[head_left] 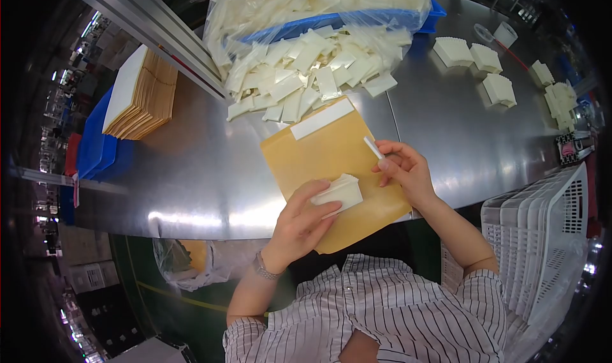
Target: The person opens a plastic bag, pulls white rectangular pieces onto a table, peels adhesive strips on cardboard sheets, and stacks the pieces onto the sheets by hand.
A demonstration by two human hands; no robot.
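My left hand (305, 219) is closed round a small stack of white plastic pieces (343, 194), held over a brown envelope (319, 162). Between the thumb and fingers of my right hand (405, 171) is one thin white piece (373, 147), tilted and seen nearly edge-on. The envelope lies flat at the table's front edge, with a white strip (322, 120) along its far end. Just beyond it, a loose heap of white pieces (306, 63) spreads out from a clear plastic bag (268, 12).
The bag rests on a blue bin (433, 20). Envelopes are stacked (143, 98) at left by a metal post (159, 31). Several piles of white pieces (452, 51) and a tape roll (505, 35) stand at right on the metal table (421, 108). White baskets (529, 235) are nested below right.
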